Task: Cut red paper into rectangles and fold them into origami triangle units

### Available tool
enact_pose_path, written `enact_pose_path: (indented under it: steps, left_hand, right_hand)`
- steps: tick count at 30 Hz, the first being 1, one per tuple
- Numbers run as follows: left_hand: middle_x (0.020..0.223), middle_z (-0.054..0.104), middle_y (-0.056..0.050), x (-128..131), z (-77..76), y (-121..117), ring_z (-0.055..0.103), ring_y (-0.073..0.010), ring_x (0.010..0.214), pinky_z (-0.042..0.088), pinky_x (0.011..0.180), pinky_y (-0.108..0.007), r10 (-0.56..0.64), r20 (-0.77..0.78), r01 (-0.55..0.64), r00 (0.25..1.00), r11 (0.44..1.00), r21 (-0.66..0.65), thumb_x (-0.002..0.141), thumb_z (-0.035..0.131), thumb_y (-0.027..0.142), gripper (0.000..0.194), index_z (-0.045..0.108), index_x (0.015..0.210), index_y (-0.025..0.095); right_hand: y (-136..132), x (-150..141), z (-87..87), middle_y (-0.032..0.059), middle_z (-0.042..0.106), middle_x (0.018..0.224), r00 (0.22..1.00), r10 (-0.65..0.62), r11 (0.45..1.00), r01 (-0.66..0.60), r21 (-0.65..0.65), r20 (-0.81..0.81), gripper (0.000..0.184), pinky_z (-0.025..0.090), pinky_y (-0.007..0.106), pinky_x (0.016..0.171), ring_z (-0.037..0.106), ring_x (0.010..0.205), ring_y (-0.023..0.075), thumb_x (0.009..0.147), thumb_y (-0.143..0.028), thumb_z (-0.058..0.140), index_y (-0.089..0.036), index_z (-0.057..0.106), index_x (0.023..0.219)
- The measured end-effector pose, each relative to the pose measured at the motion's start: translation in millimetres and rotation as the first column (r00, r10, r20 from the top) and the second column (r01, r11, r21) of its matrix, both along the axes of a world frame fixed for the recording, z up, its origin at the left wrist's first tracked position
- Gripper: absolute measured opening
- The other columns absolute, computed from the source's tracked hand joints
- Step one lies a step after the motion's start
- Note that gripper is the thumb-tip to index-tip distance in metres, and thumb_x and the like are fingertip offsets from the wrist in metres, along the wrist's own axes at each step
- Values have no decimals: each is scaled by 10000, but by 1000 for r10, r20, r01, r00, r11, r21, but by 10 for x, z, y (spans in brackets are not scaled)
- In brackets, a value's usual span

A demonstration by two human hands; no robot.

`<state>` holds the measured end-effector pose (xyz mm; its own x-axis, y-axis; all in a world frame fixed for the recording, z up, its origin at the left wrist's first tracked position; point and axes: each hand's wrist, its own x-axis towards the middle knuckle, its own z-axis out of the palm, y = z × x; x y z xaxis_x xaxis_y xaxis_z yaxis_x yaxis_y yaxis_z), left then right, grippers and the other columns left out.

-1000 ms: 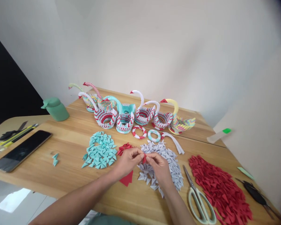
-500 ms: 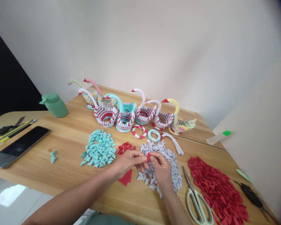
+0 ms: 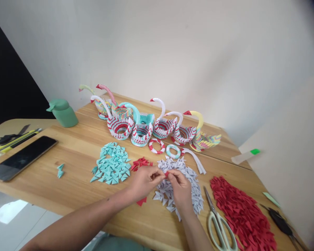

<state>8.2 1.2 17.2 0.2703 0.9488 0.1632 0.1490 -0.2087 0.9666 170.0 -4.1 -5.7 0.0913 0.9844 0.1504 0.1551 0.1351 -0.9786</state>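
At the far left, slim yellow-and-black tools (image 3: 18,141) lie beyond a dark-screened phone (image 3: 23,157), which rests at a slant on the wooden surface (image 3: 77,167). Two small teal pieces (image 3: 60,170) sit near the phone, and a green lidded container (image 3: 65,113) stands upright farther back. Next comes a pile of teal folded paper (image 3: 111,165), with a group of paper swans (image 3: 113,127) spreading rightward behind it, necks curved. A small red heap (image 3: 141,162) lies just beyond the left hand (image 3: 146,181), and a red sheet (image 3: 142,201) shows partly below that wrist. The left hand's grip is closed to a pinch, thumb and fingertips on a small red paper piece (image 3: 166,174). This piece is held up between the two hands, in front of a pale grey pile (image 3: 196,195); the right hand (image 3: 181,184) has its grip pinched on the other side of it. Behind are a red-and-white ring (image 3: 151,146), a teal-and-white ring (image 3: 168,152) and a loose white neck (image 3: 196,162). Farther right lie scissors (image 3: 216,218), a large red pile (image 3: 243,212) and, by the wall, a black-handled tool (image 3: 279,221).
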Motion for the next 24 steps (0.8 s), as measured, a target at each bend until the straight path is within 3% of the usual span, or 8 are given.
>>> enact_pose_path:
  steps: [4,9,13,17,20,22,24]
  left_hand:
    - [660,659,-36,20,-81,57,567,-109,561,459,581,-228,-92,365,213,926,928,-306,762,646,366,252,607,771,117]
    - [644,651,-26,33,-157,85,569,-99,550,467,576,-224,-84,444,244,892,916,-318,733,689,399,307,614,818,114]
    - [635,633,-14,32,-124,65,563,-103,562,444,573,-215,-74,390,193,918,941,-277,762,642,332,221,609,816,120]
    - [646,616,-15,14,-35,34,544,-110,594,400,564,-202,1,122,17,992,989,-146,765,564,208,94,589,719,130]
    - [670,620,-12,-1,-17,26,533,-115,608,390,570,-204,38,-37,-40,999,997,-63,768,535,184,78,581,721,142]
    - [693,622,-12,-5,-37,33,542,-117,626,398,578,-203,30,-41,-32,999,998,-63,783,536,202,73,574,751,149]
    - [699,616,-13,-5,-69,46,560,-118,628,422,584,-205,-10,73,19,997,992,-123,810,537,255,110,560,784,150]
  right_hand:
    - [12,0,-38,6,639,686,993,-9,999,3,-49,-114,168,474,270,634,580,652,160,769,-364,659,-196,666,757]
    - [7,-7,-56,14,645,684,990,6,997,-17,-73,-144,184,483,280,630,588,654,167,760,-379,664,-197,676,785]
    - [0,-7,-38,22,671,719,997,13,998,-19,-68,-80,167,492,290,651,605,674,175,767,-361,658,-200,691,797]
    - [-9,-12,-4,27,691,770,998,42,999,-41,-30,36,149,500,301,695,621,708,181,785,-337,645,-209,715,814]
    - [-15,-27,20,43,706,833,995,56,998,-53,-32,79,175,509,320,730,634,742,191,801,-347,630,-210,718,865]
    - [-16,-37,31,50,711,855,996,66,997,-63,-51,59,188,516,328,732,642,752,198,792,-357,638,-206,708,881]
    - [-15,-39,36,43,707,811,997,67,996,-64,-63,48,183,516,319,711,639,733,196,778,-361,651,-200,694,854]
